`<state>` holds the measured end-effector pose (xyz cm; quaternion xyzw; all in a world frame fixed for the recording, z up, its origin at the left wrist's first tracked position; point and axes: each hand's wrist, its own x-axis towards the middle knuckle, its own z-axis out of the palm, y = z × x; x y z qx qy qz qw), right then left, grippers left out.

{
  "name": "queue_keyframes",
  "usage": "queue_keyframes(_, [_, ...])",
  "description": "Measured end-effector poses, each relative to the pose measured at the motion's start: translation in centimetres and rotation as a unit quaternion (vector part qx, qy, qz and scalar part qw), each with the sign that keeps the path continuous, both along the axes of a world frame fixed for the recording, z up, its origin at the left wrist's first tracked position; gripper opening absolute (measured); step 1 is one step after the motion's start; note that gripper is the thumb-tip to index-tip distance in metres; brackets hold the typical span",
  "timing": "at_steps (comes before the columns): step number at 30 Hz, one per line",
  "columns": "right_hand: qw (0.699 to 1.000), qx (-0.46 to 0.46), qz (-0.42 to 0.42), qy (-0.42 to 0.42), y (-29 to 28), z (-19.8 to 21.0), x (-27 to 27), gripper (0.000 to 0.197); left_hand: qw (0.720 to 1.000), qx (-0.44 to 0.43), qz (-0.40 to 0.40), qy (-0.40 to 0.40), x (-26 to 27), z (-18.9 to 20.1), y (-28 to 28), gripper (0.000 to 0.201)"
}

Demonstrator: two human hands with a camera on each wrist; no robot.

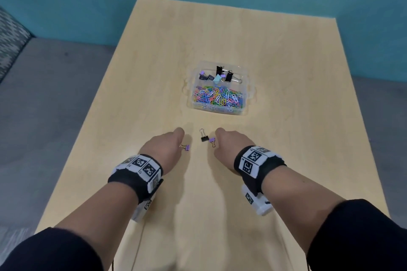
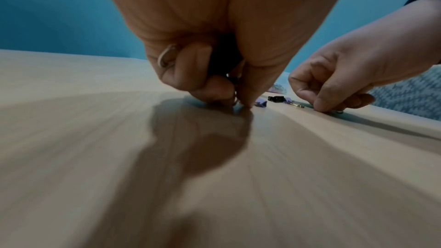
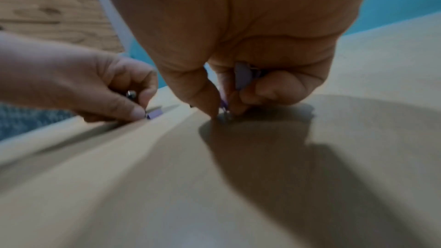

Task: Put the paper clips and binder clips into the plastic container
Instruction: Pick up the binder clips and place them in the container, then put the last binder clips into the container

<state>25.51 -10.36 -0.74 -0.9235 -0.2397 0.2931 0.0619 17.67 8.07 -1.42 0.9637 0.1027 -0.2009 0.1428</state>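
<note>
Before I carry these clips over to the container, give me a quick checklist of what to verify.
1. Left hand pinches the left purple clip by its wire handle: ok.
2. Right hand fingers pinch a small clip: ok.
3. Palmed purple clip tucked securely in the right hand: cannot tell.
4. Plastic container open, no lid: ok.
5. Table free of loose clips: not ok; black clip and middle purple clip remain.

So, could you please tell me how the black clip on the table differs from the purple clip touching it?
The black clip is larger and dark; the purple clip is smaller and pale. The black clip's wire handle points toward the container; the purple clip's points toward the person. Both lie on the table between the hands.
</note>
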Motion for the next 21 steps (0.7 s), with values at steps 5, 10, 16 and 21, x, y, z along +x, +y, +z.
queue_keyframes(5, [0.979,0.116,-0.159,0.057,-1.8,0.0,0.4,0.009,0.939,-0.236,0.245,-0.043,-0.9,-0.4,0.7,0.012])
queue_keyframes(10, [0.582,0.478,-0.513,0.411,-3.5,1.1,0.2,0.016,0.552,-0.649,0.519,-0.067,-2.0,0.8,0.6,0.009])
queue_keyframes(16, [0.899,0.264,-0.311,0.16,-1.6,-0.7,0.6,0.012,0.846,-0.41,0.329,-0.092,-0.9,0.2,-0.1,0.009])
queue_keyframes(21, [0.987,0.136,-0.089,-0.002,-0.8,-0.3,0.6,0.03,0.998,-0.023,-0.05,-0.044,-0.1,-0.1,-0.5,0.015])
